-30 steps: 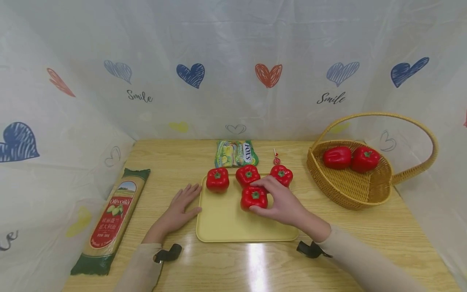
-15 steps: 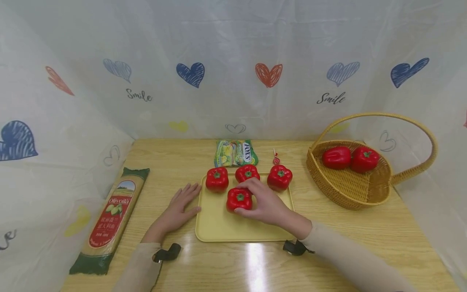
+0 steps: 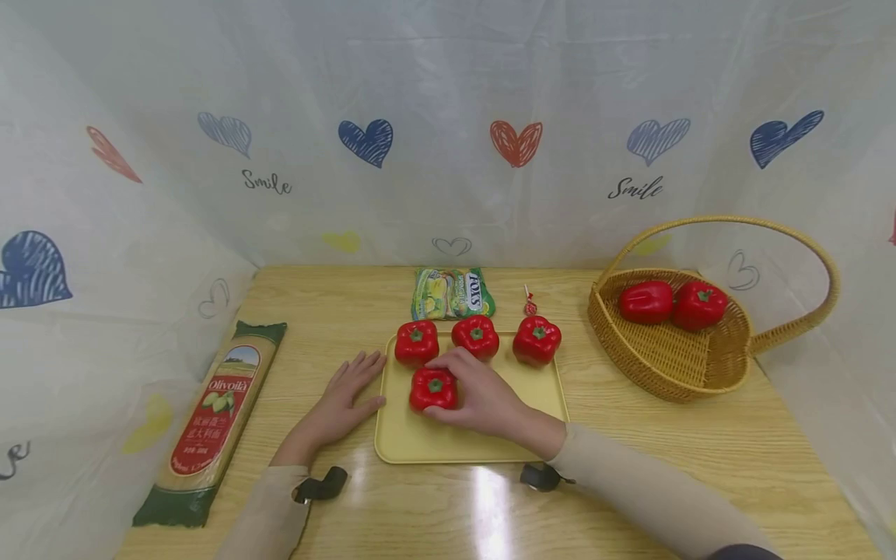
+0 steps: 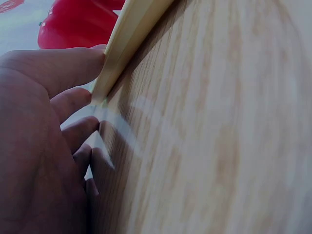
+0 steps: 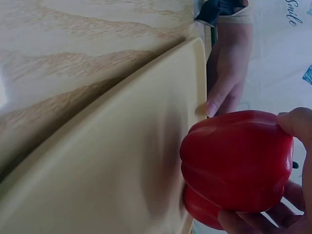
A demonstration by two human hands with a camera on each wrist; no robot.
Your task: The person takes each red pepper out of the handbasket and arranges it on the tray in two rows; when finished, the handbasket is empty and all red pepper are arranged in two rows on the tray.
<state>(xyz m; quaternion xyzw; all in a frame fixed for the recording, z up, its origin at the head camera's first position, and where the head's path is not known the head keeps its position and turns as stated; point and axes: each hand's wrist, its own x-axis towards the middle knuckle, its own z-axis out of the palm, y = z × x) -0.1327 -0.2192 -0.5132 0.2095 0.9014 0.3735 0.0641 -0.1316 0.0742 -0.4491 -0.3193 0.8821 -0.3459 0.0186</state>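
My right hand grips a red bell pepper between thumb and fingers, over the left half of a yellow tray. In the right wrist view this bell pepper appears large, its stem pointing away to the right. Three more bell peppers line the tray's far side: a left one, a middle one and a right one. Along the tray's left edge my left hand lies with straight fingers, its thumb touching the rim, as the left wrist view also shows at the hand.
A wicker basket with a tall handle stands at the right, holding two bell peppers. Behind the tray lie a green candy bag and a lollipop. A long spaghetti pack lies at the left.
My right hand has carried its bell pepper leftward over the tray, from near the middle to in front of the left bell pepper. The left hand has stayed in place.
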